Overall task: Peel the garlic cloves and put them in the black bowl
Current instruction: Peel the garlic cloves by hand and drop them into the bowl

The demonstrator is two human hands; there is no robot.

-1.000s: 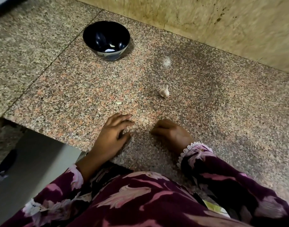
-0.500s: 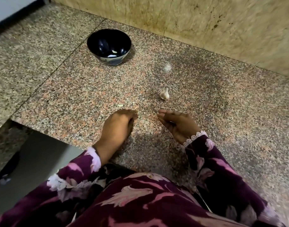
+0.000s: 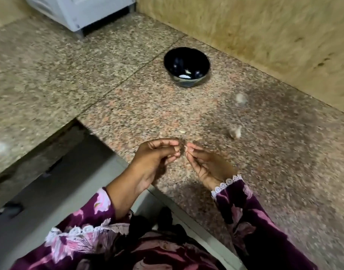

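Granite counter (image 3: 264, 172) fills the view, blurred by motion; one white appliance (image 3: 79, 10) at 11 o'clock is cut off by the frame. One black bowl (image 3: 186, 67) stands at 12 o'clock, holding pale pieces too smeared to count. One garlic piece (image 3: 235, 131) lies at 2 o'clock, and one small pale scrap (image 3: 182, 131) lies just above the hands. Left hand (image 3: 157, 158) and right hand (image 3: 204, 162) meet fingertip to fingertip, fingers curled as if pinching; what they hold cannot be made out.
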